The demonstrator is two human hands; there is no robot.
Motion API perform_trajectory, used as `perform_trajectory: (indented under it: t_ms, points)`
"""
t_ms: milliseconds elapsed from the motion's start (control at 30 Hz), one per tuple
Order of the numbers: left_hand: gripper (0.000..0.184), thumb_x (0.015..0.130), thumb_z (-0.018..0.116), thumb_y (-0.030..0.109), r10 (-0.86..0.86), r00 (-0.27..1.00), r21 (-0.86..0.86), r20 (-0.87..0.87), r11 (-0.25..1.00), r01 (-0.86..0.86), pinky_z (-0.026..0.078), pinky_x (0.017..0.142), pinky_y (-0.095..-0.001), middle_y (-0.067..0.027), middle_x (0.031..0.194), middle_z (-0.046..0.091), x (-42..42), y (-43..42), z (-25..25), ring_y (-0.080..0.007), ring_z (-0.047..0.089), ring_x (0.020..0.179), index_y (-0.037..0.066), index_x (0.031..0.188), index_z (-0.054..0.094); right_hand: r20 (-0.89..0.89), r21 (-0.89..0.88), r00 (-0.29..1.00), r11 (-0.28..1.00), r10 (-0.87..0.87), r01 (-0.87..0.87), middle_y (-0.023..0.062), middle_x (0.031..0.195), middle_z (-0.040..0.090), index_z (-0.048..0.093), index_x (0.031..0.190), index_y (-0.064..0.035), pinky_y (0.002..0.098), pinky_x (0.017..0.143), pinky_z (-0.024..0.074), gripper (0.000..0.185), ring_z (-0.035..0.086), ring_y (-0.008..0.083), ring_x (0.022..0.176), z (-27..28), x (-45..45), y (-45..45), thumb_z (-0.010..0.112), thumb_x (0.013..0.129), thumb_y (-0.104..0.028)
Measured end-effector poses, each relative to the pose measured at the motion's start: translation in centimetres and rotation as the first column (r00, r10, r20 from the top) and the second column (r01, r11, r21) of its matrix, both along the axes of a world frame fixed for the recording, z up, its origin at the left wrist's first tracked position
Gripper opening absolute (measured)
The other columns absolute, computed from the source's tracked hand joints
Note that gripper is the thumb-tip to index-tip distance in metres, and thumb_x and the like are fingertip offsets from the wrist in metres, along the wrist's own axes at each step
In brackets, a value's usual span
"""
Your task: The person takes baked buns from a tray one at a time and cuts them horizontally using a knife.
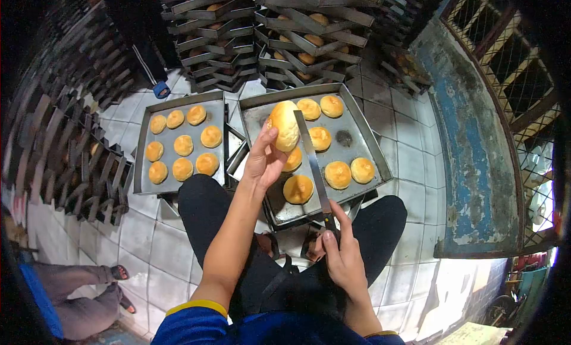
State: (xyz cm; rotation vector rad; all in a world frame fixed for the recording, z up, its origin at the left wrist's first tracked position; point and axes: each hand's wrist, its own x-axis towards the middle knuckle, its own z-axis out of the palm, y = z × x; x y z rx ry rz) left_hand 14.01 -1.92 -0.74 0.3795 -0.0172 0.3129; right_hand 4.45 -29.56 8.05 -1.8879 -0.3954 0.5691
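Observation:
My left hand [266, 159] holds up a round golden bun [284, 126], its pale side turned to the right. A long knife [313, 160] with a dark handle is in my right hand [344, 250]. Its blade points up and away, with the tip close beside the bun; whether they touch I cannot tell. Below both hands lies a metal baking tray [363, 119] with several golden buns on it, among them one bun [298, 189] near its front edge. Part of this tray is hidden by my left hand and the raised bun.
A second baking tray [140, 166] with several buns stands at the left. Stacked trays [211, 41] holding more buns rise behind and along the left. A person's legs [83, 291] are at the lower left; another person's foot [160, 90] is at the back. A worn blue wall [476, 184] bounds the right.

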Motion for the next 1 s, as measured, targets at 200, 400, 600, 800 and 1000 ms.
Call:
perform_trajectory:
  t_ms: [200,400,600,800,1000]
  points:
    - [0.049,0.099,0.08,0.024,-0.082,0.997,-0.055,-0.015,0.995,0.081,0.068,0.09,-0.0435,-0.0066,0.129,0.073,-0.3,0.0,-1.3,-0.0211,0.072,0.119,0.011,0.142,0.06,0.134,-0.106,0.991,0.994,-0.011,0.026,0.0158,0.084,0.07,0.034,0.169,-0.0121,0.0413,0.085,0.0563,0.058,0.073,0.0321,0.081,2.0,-0.5,0.7,0.049,0.113,-0.016]
    - [0.062,0.098,0.08,0.026,-0.043,0.999,0.089,-0.012,0.995,0.044,0.066,0.091,-0.0403,0.0006,0.132,0.068,-0.1,0.1,-1.5,-0.0144,0.069,0.118,0.022,0.152,0.049,0.199,-0.115,0.98,0.993,0.016,0.007,0.0282,0.13,0.072,0.041,0.167,-0.014,0.0423,0.093,0.0563,0.057,0.076,0.0417,0.1,2.5,-0.8,0.7,0.051,0.111,-0.013]
    - [0.063,0.098,0.08,0.028,-0.049,0.999,0.061,-0.016,0.997,0.05,0.066,0.091,-0.0433,-0.0032,0.135,0.067,0.0,-0.3,-1.7,-0.0177,0.07,0.12,0.024,0.152,0.048,0.251,-0.139,0.968,0.99,0.027,0.009,0.0291,0.147,0.062,0.043,0.166,-0.0149,0.0476,0.103,0.0547,0.057,0.066,0.0491,0.126,2.3,-1.0,1.0,0.051,0.109,-0.011]
    - [0.066,0.096,0.082,0.026,-0.037,0.999,0.117,0.001,0.992,0.036,0.067,0.09,-0.0423,-0.0042,0.131,0.068,-0.1,-0.3,-1.2,-0.0193,0.07,0.12,0.024,0.152,0.047,0.223,-0.165,0.974,0.986,0.029,0.008,0.0251,0.148,0.064,0.044,0.165,-0.0092,0.0404,0.109,0.0502,0.055,0.065,0.0437,0.134,2.6,-1.0,1.0,0.048,0.11,-0.01]
    - [0.075,0.092,0.084,0.021,-0.097,0.995,0.166,0.014,0.982,0.093,0.068,0.086,-0.0414,-0.0064,0.132,0.066,-0.1,-0.4,-1.0,-0.0226,0.075,0.112,0.019,0.155,0.043,0.284,-0.158,0.958,0.987,0.027,0.019,0.0313,0.14,0.066,0.042,0.167,-0.0199,0.0489,0.102,0.0548,0.058,0.066,0.0501,0.124,2.6,-0.8,1.1,0.05,0.11,-0.012]
